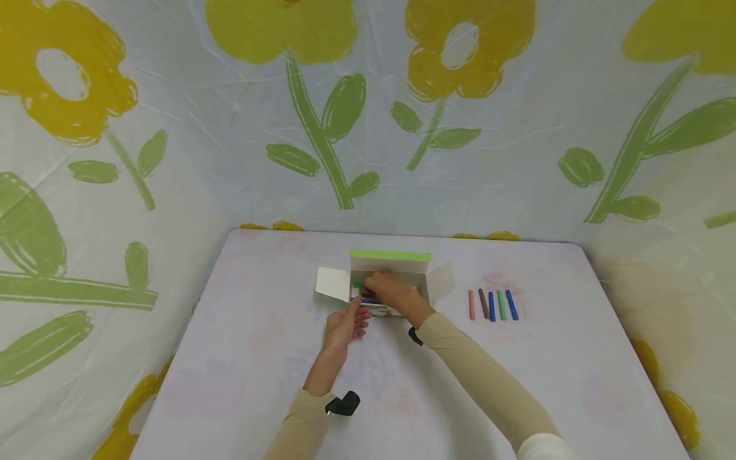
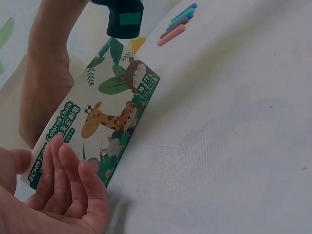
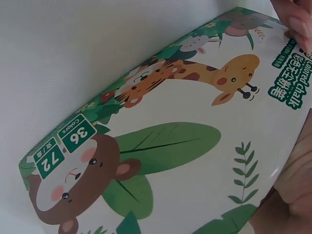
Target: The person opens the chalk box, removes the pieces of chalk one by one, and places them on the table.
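Note:
An open white cardboard box of colored chalk point(image 1: 386, 312) stands on the table, its front printed with cartoon animals. My left hand point(image 1: 340, 327) holds its left front side, thumb at the upper rim and gently bent fingers against the printed face; the left wrist view shows these fingers point(image 2: 61, 175) close up. From the right, my right hand point(image 1: 391, 289) reaches down into the box. Its fingertips are hidden inside, so I cannot tell whether they pinch anything. Beside them a dark red piece point(image 1: 368, 296) shows within the box.
Several chalk sticks point(image 1: 492, 306) in pink, brown, blue and green lie in a row right of the box. The box's left flap point(image 1: 332, 283), right flap point(image 1: 441, 281) and green-edged lid point(image 1: 391, 257) are spread outward. Flower-patterned cloth point(image 1: 230, 128) surrounds the pale table point(image 1: 259, 396).

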Tool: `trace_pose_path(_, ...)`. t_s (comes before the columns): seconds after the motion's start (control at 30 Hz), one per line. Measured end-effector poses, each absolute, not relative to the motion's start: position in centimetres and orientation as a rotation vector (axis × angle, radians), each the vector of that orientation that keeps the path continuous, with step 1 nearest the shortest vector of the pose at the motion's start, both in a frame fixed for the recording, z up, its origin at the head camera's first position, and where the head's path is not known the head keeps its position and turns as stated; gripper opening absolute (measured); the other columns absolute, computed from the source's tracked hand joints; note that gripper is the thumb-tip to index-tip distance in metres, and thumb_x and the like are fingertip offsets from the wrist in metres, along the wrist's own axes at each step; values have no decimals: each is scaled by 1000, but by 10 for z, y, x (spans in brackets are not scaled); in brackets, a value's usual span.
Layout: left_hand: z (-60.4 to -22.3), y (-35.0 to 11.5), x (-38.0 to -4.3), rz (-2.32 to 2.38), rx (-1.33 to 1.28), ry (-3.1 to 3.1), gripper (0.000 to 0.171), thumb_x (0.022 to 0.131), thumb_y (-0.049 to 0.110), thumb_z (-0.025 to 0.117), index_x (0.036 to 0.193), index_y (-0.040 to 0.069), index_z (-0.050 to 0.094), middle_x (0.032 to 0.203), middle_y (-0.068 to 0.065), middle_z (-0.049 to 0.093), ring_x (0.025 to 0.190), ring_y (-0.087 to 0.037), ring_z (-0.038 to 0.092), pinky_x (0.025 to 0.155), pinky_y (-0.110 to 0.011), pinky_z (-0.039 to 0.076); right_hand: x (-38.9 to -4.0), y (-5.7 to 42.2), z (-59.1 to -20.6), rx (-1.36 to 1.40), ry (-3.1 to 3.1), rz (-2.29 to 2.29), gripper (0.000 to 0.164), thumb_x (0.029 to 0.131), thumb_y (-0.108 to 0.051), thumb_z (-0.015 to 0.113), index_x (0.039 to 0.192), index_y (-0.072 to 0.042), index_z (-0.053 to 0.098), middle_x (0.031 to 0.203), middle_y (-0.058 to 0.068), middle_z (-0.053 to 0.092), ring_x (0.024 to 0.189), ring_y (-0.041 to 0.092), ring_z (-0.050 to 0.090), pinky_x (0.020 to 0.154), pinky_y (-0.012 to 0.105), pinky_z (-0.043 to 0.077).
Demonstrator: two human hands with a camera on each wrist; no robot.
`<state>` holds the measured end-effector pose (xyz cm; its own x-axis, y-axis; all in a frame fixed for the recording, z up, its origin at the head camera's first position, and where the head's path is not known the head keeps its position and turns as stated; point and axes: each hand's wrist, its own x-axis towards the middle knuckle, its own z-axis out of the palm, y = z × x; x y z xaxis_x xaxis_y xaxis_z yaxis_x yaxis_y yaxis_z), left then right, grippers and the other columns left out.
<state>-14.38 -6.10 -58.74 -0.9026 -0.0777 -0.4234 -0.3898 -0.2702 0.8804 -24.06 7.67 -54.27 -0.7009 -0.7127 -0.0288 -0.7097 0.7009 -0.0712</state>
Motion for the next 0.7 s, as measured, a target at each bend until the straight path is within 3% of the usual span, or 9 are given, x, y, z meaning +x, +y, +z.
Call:
trace_pose_path(0.13, -589, -60, -144, 2288, -587, 1754, 53, 102, 44, 63, 110, -7, 73, 89, -6, 76, 70, -10, 65, 64, -22, 54, -239, 79, -543, -1253, 2862, -88, 13, 93, -6, 76, 81, -8, 70, 80, 4, 72, 71, 18, 65, 69, 33, 55)
trace_pose_path(0.3, -589, -59, -143, 2295, -591, 1752, 53, 102, 44, 64, 108, -8, 73, 88, -6, 75, 69, -10, 64, 63, -22, 54, -238, 83, -542, -1255, 2837, -174, 12, 95, -8, 74, 83, -7, 73, 76, 3, 71, 65, 12, 58, 66, 30, 53)
trace_pose_path(0.47, -587, -57, -143, 2314, -590, 1740, 53, 102, 43, 64, 109, -9, 72, 89, -8, 76, 68, -9, 64, 63, -22, 54, -239, 89, -536, -1186, 2711, -407, 4, 94, -1, 73, 95, -3, 77, 90, 6, 75, 80, 15, 66, 79, 32, 56)
trace_pose_path(0.6, -586, -58, -142, 2318, -578, 1737, 53, 103, 42, 62, 110, -9, 71, 94, -11, 76, 69, -10, 64, 63, -23, 54, -237, 96, -528, -1161, 2614, -565, 13, 93, 1, 73, 105, 2, 75, 101, 11, 75, 93, 23, 70, 86, 35, 57)
trace_pose_path(0.7, -586, -58, -143, 2323, -563, 1716, 52, 104, 40, 60, 112, -11, 70, 96, -14, 76, 71, -11, 64, 65, -24, 54, -236, 102, -524, -1170, 2593, -646, 13, 94, 2, 71, 107, 3, 74, 101, 11, 75, 93, 23, 69, 85, 35, 57)
